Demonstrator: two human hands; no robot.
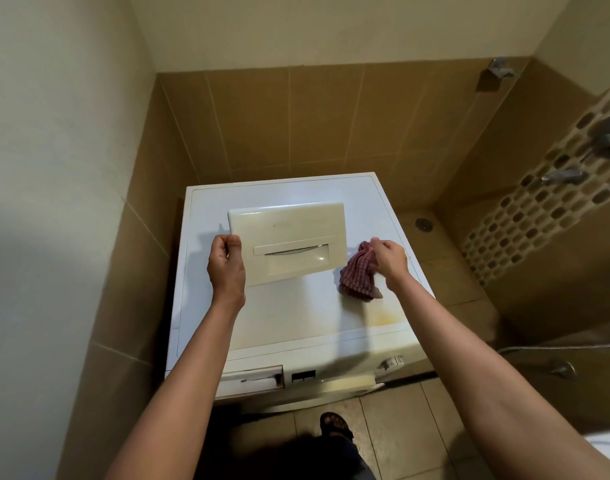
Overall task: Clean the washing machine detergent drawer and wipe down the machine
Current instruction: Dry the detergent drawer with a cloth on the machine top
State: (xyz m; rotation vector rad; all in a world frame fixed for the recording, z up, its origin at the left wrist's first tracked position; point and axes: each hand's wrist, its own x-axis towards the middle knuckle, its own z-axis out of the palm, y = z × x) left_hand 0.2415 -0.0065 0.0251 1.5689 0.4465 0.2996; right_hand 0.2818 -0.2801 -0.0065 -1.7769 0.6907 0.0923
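The cream detergent drawer [286, 237] is out of the machine and held above the white washing machine top [296, 306], its front panel facing me. My left hand [225, 268] grips the drawer's left edge, thumb on the front. My right hand [388, 259] pinches a bunched red checked cloth [359, 275] just right of the drawer's lower right corner. The empty drawer slot [251, 377] shows at the machine's front left.
A yellowish stain [386, 317] marks the machine top near its front right. Tiled walls close in at the left and back. A shower area with a floor drain [424, 224] and taps [563, 176] lies to the right. My sandalled foot [334, 426] stands before the machine.
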